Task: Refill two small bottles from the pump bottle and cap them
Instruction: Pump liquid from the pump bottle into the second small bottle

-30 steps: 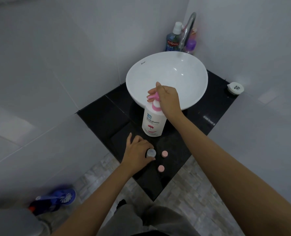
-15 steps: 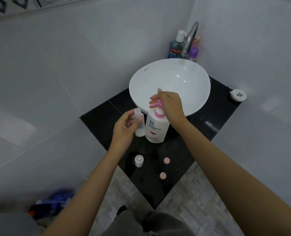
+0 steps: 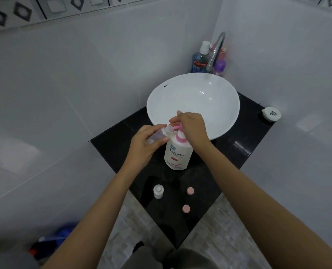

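A white pump bottle [image 3: 177, 154] with a pink pump stands on the black counter [image 3: 237, 152] in front of the basin. My right hand [image 3: 192, 126] rests on the pink pump head. My left hand [image 3: 145, 143] holds a small clear bottle [image 3: 162, 133] tilted, its open mouth right at the pump's nozzle. A second small clear bottle [image 3: 158, 191] stands uncapped on the counter nearer me. Two pink caps [image 3: 190, 190] [image 3: 186, 208] lie to its right.
A white bowl basin [image 3: 215, 105] sits behind the pump bottle, with a chrome tap [image 3: 216, 51] and several bottles [image 3: 200, 59] in the corner. A small white dish [image 3: 271, 113] lies at the counter's right edge. Tiled walls close in on both sides.
My left hand lifted a small bottle from the counter and brought it up, tilted, to the pump nozzle. My right hand stayed on the pump head.
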